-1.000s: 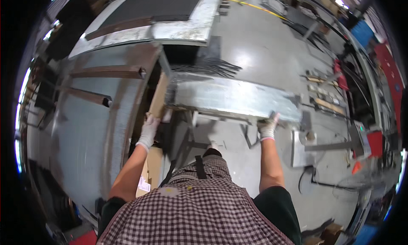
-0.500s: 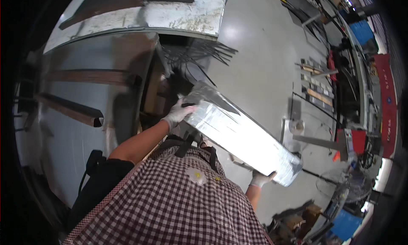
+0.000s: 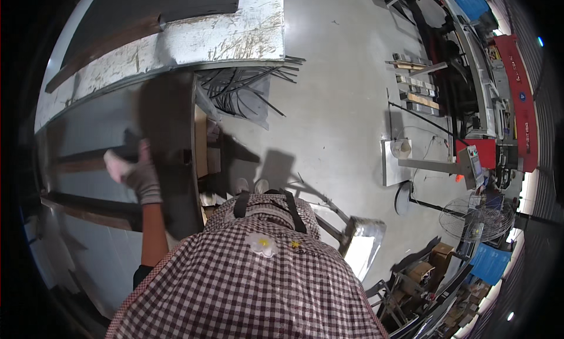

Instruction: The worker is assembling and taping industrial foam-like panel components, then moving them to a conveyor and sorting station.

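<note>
My left hand (image 3: 135,173), in a pale knit glove, reaches over the grey worktable (image 3: 111,192). Its thumb stands away from the other fingers, and nothing is in its grasp. Beneath and beside it lies a dark brown metal bar (image 3: 79,168); whether the fingers touch it, I cannot tell. A second dark bar (image 3: 88,212) lies nearer on the same table. At my right side, a long bundle wrapped in shiny clear film (image 3: 363,248) shows only one end, the rest hidden behind my checked apron (image 3: 252,280). My right hand is out of view.
A scuffed white bench (image 3: 205,36) adjoins the far end of the worktable. Thin black rods (image 3: 244,89) stick out beneath it over the floor. To the right are a wire-cage fan (image 3: 477,218), wrapped bars (image 3: 418,89) in a row, and cardboard boxes (image 3: 440,257).
My left hand has let go of the wrapped bundle and moved left over the worktable. The bundle has swung down to my right side, and my right hand has left the view.
</note>
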Demonstrator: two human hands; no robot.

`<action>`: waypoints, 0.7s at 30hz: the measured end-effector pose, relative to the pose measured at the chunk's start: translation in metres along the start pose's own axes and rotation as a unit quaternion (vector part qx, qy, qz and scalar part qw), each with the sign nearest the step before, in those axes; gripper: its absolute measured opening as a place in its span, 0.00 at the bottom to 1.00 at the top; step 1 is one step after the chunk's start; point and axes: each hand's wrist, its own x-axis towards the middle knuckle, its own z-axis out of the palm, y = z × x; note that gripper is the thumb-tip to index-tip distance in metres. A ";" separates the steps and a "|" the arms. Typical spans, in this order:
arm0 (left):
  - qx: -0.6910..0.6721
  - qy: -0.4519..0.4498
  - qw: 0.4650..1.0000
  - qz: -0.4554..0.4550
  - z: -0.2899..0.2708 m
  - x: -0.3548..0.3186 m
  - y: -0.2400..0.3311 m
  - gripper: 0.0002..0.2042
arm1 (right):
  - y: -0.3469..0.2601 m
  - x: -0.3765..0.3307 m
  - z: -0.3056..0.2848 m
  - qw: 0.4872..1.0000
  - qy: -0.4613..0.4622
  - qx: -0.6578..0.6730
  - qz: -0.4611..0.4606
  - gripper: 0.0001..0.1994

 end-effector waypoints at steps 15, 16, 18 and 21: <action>-0.520 -0.101 0.562 -0.635 0.082 -0.059 0.122 0.18 | -0.147 -0.235 0.634 0.573 -0.739 -0.266 -0.231 0.28; -0.508 -0.152 0.543 -0.651 0.092 -0.071 0.163 0.17 | -0.133 -0.229 0.665 0.510 -0.771 -0.230 -0.304 0.29; -0.633 -0.152 0.508 -0.564 0.123 -0.120 0.226 0.16 | -0.176 -0.259 0.713 0.478 -0.746 -0.331 -0.324 0.33; -0.663 -0.196 0.440 -0.572 0.184 -0.176 0.269 0.20 | -0.255 -0.204 0.801 0.532 -0.788 -0.286 -0.119 0.32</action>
